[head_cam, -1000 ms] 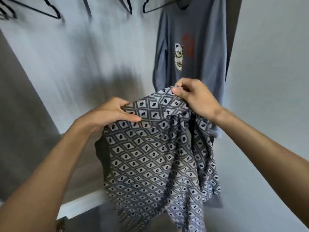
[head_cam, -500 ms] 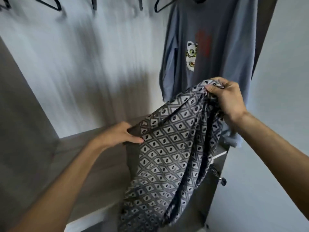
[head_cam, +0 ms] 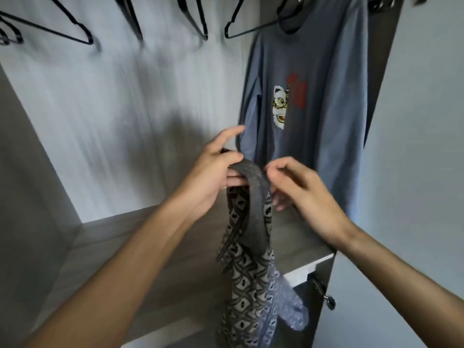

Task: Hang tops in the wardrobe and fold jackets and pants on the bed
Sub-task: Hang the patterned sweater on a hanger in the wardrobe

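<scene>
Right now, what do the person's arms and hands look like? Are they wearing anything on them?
Nothing is worn. The left forearm and right forearm are bare, with no sleeves in view. The left hand and right hand have no gloves, and no rings, watch or bracelets show.

The wardrobe [head_cam: 113, 109] stands open left of the hung blue shirt [head_cam: 326, 71], under black hangers [head_cam: 132, 18].

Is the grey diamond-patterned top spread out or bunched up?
Bunched up. The grey diamond-patterned top hangs as one narrow gathered strip from the left hand, which grips its upper band.
</scene>
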Available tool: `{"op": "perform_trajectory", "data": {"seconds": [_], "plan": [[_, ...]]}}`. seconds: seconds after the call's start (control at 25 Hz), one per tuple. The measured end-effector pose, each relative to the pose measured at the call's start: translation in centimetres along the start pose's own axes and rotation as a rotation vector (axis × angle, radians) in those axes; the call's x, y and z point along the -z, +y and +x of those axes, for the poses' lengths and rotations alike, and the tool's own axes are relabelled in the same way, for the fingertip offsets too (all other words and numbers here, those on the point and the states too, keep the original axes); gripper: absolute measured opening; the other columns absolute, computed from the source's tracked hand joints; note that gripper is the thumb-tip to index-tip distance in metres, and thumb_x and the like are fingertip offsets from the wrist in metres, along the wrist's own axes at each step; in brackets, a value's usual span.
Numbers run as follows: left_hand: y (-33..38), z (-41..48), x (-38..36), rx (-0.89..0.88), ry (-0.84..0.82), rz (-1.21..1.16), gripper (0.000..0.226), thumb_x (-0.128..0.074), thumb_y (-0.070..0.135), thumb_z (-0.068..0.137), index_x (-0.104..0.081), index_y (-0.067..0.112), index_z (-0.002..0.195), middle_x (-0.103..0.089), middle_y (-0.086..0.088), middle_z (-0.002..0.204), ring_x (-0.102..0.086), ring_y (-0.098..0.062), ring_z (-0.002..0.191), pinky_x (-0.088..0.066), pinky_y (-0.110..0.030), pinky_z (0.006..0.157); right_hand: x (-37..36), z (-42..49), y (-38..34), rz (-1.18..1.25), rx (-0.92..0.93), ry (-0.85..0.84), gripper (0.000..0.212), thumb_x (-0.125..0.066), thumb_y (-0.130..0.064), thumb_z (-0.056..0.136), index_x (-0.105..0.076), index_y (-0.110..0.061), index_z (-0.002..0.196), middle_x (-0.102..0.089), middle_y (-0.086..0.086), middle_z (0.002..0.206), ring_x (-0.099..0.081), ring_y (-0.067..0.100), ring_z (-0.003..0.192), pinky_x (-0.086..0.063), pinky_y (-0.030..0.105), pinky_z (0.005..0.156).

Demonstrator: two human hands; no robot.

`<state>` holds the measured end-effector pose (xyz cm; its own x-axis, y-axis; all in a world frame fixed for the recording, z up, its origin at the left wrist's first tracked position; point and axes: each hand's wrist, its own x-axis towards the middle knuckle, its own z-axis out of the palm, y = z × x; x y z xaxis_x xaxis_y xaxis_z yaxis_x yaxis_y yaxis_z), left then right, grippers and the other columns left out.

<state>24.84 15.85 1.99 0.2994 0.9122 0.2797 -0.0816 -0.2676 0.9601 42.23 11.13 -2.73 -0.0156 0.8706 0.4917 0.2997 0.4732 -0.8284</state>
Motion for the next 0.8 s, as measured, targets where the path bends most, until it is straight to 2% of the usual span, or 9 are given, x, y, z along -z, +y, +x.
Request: {"op": "perform_trajectory", "data": {"seconds": [0.08, 0.16, 0.2, 0.32, 0.44, 0.52, 0.6, 0.68, 0.8], "plan": [[0.5, 0.6, -1.8, -0.055, -0.015, 0.064, 0.033, -0.042, -0.007, 0.096, -0.069, 0.006, 0.111, -0.068, -0.023, 0.099, -0.073, -0.025, 0.084, -0.06, -0.031, 0.074, 0.2, -0.8, -1.2, -0.286, -0.036, -0.04, 0.048, -0.065, -0.059, 0.079, -0.052, -0.037, 0.12, -0.07, -0.012, 0.098, -0.067, 0.014, 0.094, -0.053, 0.037, 0.083], [1.1, 0.9, -3.5, -0.088, -0.058, 0.079, 0.023, -0.054, -0.006, 0.093, -0.069, 0.0, 0.109, -0.071, -0.023, 0.103, -0.073, -0.028, 0.093, -0.059, -0.033, 0.086, 1.8, -0.7, -1.0, -0.66, -0.084, 0.097, 0.049, -0.06, -0.046, 0.079, -0.049, -0.039, 0.126, -0.071, -0.007, 0.106, -0.064, 0.025, 0.106, -0.05, 0.042, 0.089], [1.4, 1.0, -4.4, -0.112, -0.11, 0.122, 0.026, -0.063, -0.006, 0.088, -0.068, 0.0, 0.113, -0.073, -0.021, 0.103, -0.073, -0.027, 0.095, -0.058, -0.033, 0.089, 2.9, -0.5, -0.8, -0.706, -0.071, 0.177, 0.041, -0.055, -0.039, 0.08, -0.052, -0.038, 0.121, -0.071, -0.005, 0.103, -0.063, 0.028, 0.104, -0.05, 0.043, 0.087], [1.6, 1.1, -5.6, -0.216, -0.156, 0.339, 0.04, -0.071, -0.014, 0.079, -0.066, 0.002, 0.116, -0.076, -0.016, 0.092, -0.075, -0.018, 0.085, -0.057, -0.022, 0.08, 5.9, 0.2, 0.1, -0.388, -0.001, 0.151, 0.022, -0.049, -0.02, 0.086, -0.066, -0.029, 0.097, -0.071, -0.004, 0.084, -0.064, 0.016, 0.085, -0.052, 0.042, 0.085], [2.5, 1.1, -6.0, -0.356, -0.069, 0.654, 0.008, -0.067, 0.004, 0.092, -0.073, 0.008, 0.094, -0.071, -0.01, 0.068, -0.067, -0.01, 0.055, -0.049, -0.015, 0.057, 8.3, -0.3, 1.4, 0.206, -0.132, -0.105, 0.02, -0.052, -0.006, 0.099, -0.07, -0.003, 0.106, -0.071, 0.012, 0.092, -0.063, 0.018, 0.085, -0.05, 0.033, 0.081], [3.2, 1.0, -5.1, -0.495, 0.001, 1.145, 0.017, -0.067, 0.038, 0.091, -0.073, 0.024, 0.084, -0.065, 0.002, 0.059, -0.058, -0.01, 0.056, -0.039, -0.02, 0.054, 9.2, -0.4, 2.7, 0.205, -0.129, -0.149, 0.023, -0.054, -0.012, 0.099, -0.067, 0.003, 0.111, -0.068, 0.016, 0.095, -0.06, 0.023, 0.086, -0.047, 0.032, 0.077], [3.7, 0.9, -3.9, -0.566, 0.081, 1.422, 0.028, -0.062, 0.06, 0.085, -0.073, 0.034, 0.084, -0.06, 0.006, 0.06, -0.058, -0.018, 0.065, -0.037, -0.027, 0.058, 9.6, -0.2, 3.6, -0.064, -0.005, -0.143, 0.016, -0.059, -0.007, 0.097, -0.067, -0.006, 0.111, -0.071, 0.002, 0.096, -0.063, 0.013, 0.087, -0.049, 0.028, 0.08], [3.3, 1.5, -2.3, -0.586, 0.117, 1.395, 0.035, -0.062, 0.065, 0.08, -0.072, 0.031, 0.077, -0.052, 0.007, 0.06, -0.055, -0.019, 0.064, -0.038, -0.03, 0.06, 9.6, -0.2, 4.3, -0.487, 0.168, -0.144, 0.037, -0.062, 0.002, 0.092, -0.059, -0.027, 0.114, -0.067, -0.014, 0.097, -0.063, 0.005, 0.088, -0.051, 0.028, 0.082], [2.1, 3.0, 0.8, -0.454, 0.036, 0.808, 0.037, -0.067, 0.053, 0.077, -0.072, 0.016, 0.071, -0.064, 0.001, 0.074, -0.062, -0.015, 0.071, -0.043, -0.031, 0.069, 9.7, -0.8, 4.5, -0.692, 0.304, -0.133, 0.063, -0.052, 0.01, 0.085, -0.039, -0.042, 0.119, -0.052, -0.02, 0.108, -0.057, 0.011, 0.09, -0.051, 0.032, 0.078]]}}
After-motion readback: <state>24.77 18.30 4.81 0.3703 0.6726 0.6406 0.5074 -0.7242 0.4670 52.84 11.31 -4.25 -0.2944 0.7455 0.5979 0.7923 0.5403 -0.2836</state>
